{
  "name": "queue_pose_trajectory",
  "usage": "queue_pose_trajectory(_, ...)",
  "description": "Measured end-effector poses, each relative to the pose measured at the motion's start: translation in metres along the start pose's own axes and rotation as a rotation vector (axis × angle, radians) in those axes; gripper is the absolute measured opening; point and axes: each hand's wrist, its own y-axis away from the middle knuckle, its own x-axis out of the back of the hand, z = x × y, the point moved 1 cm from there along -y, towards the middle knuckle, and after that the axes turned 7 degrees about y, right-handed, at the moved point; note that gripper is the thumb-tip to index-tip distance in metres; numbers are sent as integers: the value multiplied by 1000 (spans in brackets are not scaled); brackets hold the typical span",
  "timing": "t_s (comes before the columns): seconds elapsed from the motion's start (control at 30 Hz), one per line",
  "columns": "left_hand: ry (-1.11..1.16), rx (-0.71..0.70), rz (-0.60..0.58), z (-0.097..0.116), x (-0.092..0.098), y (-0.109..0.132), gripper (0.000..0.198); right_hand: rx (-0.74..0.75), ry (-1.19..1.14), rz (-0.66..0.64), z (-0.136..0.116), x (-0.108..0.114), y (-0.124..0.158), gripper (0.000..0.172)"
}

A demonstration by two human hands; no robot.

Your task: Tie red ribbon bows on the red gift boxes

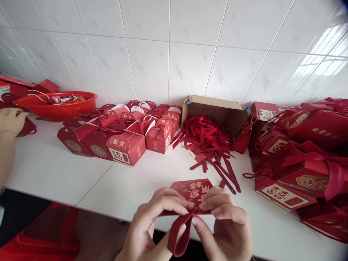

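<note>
A dark red gift box (190, 188) with gold characters lies at the table's front edge, partly hidden behind my fingers. From its near edge a red strap (181, 235) hangs in a loop toward me. My left hand (154, 224) is closed, its fingers on the box's near edge and its thumb against the loop. My right hand (227, 224) pinches the right side of that edge, the thumb beside the strap's base. Both hands meet where strap and box join; the exact joint is hidden.
Assembled red boxes (127, 145) stand in rows at left centre. A tipped cardboard box (217, 101) spills red straps (206, 132). Finished boxes (304, 181) pile up at right. Far left are a red basket (54, 110), another person's hand (11, 121) and a red stool (43, 235).
</note>
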Motion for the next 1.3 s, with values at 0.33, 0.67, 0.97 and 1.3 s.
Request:
queue_pose_trajectory(0.33,34,0,-224,-5,13,-12,20,-138,43,-449,-1,21,-17,43)
queue_pose_trajectory(0.67,-59,-41,-172,-9,10,-10,26,-188,80,-408,2,23,-13,26)
queue_pose_trajectory(0.97,85,7,92,-15,-3,-5,13,-262,104,-297,3,17,-11,11)
queue_pose_trajectory(1.3,151,213,284,-16,-15,-14,27,-274,168,-182,13,17,-9,14)
